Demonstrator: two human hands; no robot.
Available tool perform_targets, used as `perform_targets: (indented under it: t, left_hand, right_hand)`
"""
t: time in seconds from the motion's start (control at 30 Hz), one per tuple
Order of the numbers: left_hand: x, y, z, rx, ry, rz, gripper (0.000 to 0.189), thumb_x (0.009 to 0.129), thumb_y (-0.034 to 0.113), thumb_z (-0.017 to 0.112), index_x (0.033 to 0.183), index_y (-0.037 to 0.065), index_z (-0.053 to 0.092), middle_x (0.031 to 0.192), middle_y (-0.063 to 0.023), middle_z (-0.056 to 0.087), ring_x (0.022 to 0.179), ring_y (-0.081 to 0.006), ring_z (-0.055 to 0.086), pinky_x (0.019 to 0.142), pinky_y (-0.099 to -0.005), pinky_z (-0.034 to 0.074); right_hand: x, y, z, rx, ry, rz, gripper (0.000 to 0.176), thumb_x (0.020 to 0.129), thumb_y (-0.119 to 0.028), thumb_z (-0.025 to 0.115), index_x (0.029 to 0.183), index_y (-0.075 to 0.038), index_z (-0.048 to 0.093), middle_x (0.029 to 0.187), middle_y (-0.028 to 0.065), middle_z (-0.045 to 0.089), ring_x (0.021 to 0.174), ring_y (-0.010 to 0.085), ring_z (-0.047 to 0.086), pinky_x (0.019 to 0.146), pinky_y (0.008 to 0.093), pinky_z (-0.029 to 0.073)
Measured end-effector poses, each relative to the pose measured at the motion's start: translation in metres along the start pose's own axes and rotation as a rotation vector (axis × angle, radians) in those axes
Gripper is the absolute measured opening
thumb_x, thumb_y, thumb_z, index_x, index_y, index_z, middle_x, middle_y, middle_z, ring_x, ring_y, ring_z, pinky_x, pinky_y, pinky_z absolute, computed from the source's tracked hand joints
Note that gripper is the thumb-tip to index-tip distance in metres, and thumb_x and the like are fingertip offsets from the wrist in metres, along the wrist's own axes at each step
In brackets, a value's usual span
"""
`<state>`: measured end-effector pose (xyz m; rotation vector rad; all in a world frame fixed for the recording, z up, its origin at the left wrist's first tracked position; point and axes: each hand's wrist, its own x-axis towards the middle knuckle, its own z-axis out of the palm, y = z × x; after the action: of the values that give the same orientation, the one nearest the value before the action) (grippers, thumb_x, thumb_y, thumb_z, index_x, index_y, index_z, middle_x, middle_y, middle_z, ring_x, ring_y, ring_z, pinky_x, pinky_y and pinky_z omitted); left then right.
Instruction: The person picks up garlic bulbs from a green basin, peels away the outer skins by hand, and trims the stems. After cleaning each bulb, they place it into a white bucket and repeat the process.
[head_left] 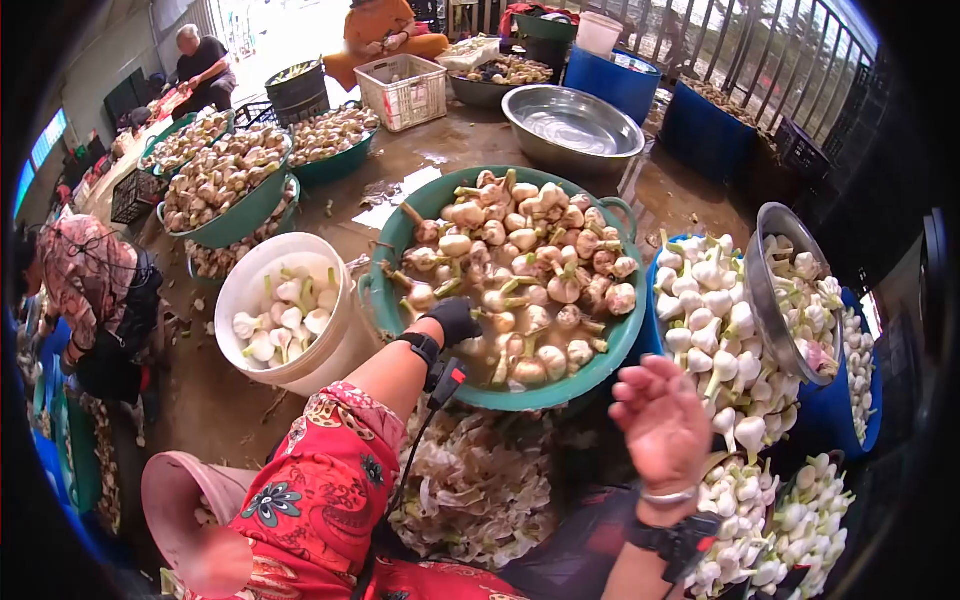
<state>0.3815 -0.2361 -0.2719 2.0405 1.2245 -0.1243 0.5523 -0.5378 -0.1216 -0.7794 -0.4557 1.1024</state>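
Note:
A wide green basin [612, 350] holds unpeeled garlic bulbs [563, 288] in murky water. My left hand [455, 320], in a black glove, reaches over the near left part of this basin, close to the water and bulbs. Its fingers are too dark and hidden to show whether they grip anything. Bare and palm up, my right hand [665, 420] hangs in the air with nothing in it, its fingers slightly curled and apart. Beside it lies a large heap of clean white garlic bulbs [715, 310]. Peeled garlic skins [480, 490] are piled below the basin.
A white bucket [345, 345] with clean bulbs stands left of the basin. A metal bowl [775, 290] leans among the white garlic. Behind are a metal basin [570, 130] of water, a white crate [402, 95] and garlic-filled tubs [240, 232]. Several people sit or bend nearby.

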Motion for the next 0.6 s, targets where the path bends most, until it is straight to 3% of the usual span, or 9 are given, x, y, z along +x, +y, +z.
perform_targets:
  t: [0.13, 0.17, 0.2, 0.23, 0.27, 0.33, 0.4, 0.47, 0.6]
  left_hand:
    - [0.013, -0.016, 0.013, 0.049, 0.005, 0.153, 0.039, 0.067, 0.04, 0.071, 0.093, 0.011, 0.071, 0.09, -0.0153, 0.068, 0.081, -0.0335, 0.065, 0.073, -0.0395, 0.052]
    - [0.008, -0.015, 0.017, 0.054, 0.025, 0.191, 0.031, 0.072, 0.032, 0.072, 0.09, 0.007, 0.07, 0.082, -0.0137, 0.068, 0.073, -0.0278, 0.065, 0.068, -0.0363, 0.052]
    - [0.0, -0.011, 0.014, 0.063, 0.014, 0.188, 0.031, 0.072, 0.032, 0.072, 0.09, 0.007, 0.07, 0.082, -0.0137, 0.068, 0.073, -0.0278, 0.065, 0.068, -0.0363, 0.052]
    - [-0.01, -0.009, 0.011, -0.313, -0.013, 0.163, 0.028, 0.075, 0.027, 0.073, 0.092, 0.005, 0.068, 0.08, -0.0098, 0.066, 0.068, -0.0202, 0.063, 0.062, -0.0317, 0.05]
    - [-0.026, -0.005, 0.006, -0.688, -0.036, 0.129, 0.027, 0.078, 0.022, 0.073, 0.094, 0.003, 0.066, 0.077, -0.0058, 0.064, 0.064, -0.0127, 0.06, 0.057, -0.0271, 0.049]
    - [-0.075, 0.019, -0.008, -1.029, -0.059, 0.149, 0.023, 0.085, 0.018, 0.068, 0.1, 0.003, 0.061, 0.078, -0.0027, 0.062, 0.065, -0.0116, 0.06, 0.058, -0.0245, 0.049]
    - [-0.119, 0.028, -0.007, -1.324, -0.181, 0.226, 0.022, 0.088, 0.02, 0.064, 0.102, 0.004, 0.059, 0.079, -0.0008, 0.061, 0.068, -0.0099, 0.059, 0.059, -0.0237, 0.048]
    - [-0.15, 0.033, -0.002, -1.332, -0.189, 0.226, 0.023, 0.091, 0.025, 0.059, 0.101, 0.004, 0.06, 0.078, 0.0004, 0.059, 0.069, -0.0087, 0.058, 0.06, -0.0234, 0.047]
    - [-0.174, 0.029, 0.004, -1.305, -0.06, 0.296, 0.022, 0.089, 0.019, 0.063, 0.099, 0.0, 0.059, 0.078, -0.003, 0.061, 0.07, -0.0124, 0.061, 0.064, -0.0266, 0.05]
  right_hand:
    - [0.035, 0.056, -0.01, 0.095, 0.091, 0.241, 0.029, 0.09, -0.022, 0.055, 0.112, -0.003, 0.055, 0.099, 0.0123, 0.065, 0.086, 0.0237, 0.064, 0.075, 0.0361, 0.052]
    - [0.04, 0.063, -0.011, 0.104, 0.101, 0.237, 0.029, 0.09, -0.022, 0.055, 0.112, -0.003, 0.055, 0.099, 0.0123, 0.065, 0.086, 0.0237, 0.064, 0.075, 0.0361, 0.052]
    - [0.043, 0.069, -0.011, -0.025, 0.142, 0.232, 0.028, 0.088, -0.019, 0.057, 0.111, -0.003, 0.055, 0.097, 0.0111, 0.065, 0.085, 0.0225, 0.064, 0.074, 0.0338, 0.052]
    - [0.045, 0.075, -0.009, -0.152, 0.185, 0.232, 0.028, 0.087, -0.016, 0.06, 0.111, -0.003, 0.055, 0.094, 0.0098, 0.065, 0.084, 0.0213, 0.063, 0.074, 0.0316, 0.051]
    - [0.048, 0.081, -0.005, -0.219, 0.196, 0.227, 0.037, 0.082, -0.009, 0.065, 0.117, -0.002, 0.053, 0.102, 0.0105, 0.062, 0.087, 0.0178, 0.062, 0.074, 0.029, 0.051]
    - [0.048, 0.098, 0.001, -0.415, 0.058, 0.039, 0.056, 0.078, -0.005, 0.067, 0.129, -0.005, 0.046, 0.118, 0.0132, 0.054, 0.097, 0.0169, 0.057, 0.079, 0.0299, 0.05]
    - [0.041, 0.101, 0.021, -0.586, -0.073, 0.041, 0.082, 0.072, 0.0, 0.073, 0.142, -0.01, 0.032, 0.138, 0.0151, 0.039, 0.12, 0.0193, 0.043, 0.089, 0.0309, 0.047]
    - [0.034, 0.109, 0.035, -0.563, -0.178, -0.036, 0.08, 0.072, 0.002, 0.074, 0.141, -0.009, 0.034, 0.139, 0.0145, 0.038, 0.121, 0.0187, 0.044, 0.09, 0.031, 0.047]
    - [0.028, 0.132, 0.031, -0.5, -0.211, -0.121, 0.067, 0.075, 0.006, 0.07, 0.135, -0.003, 0.041, 0.123, 0.009, 0.054, 0.107, 0.0155, 0.056, 0.091, 0.0293, 0.047]
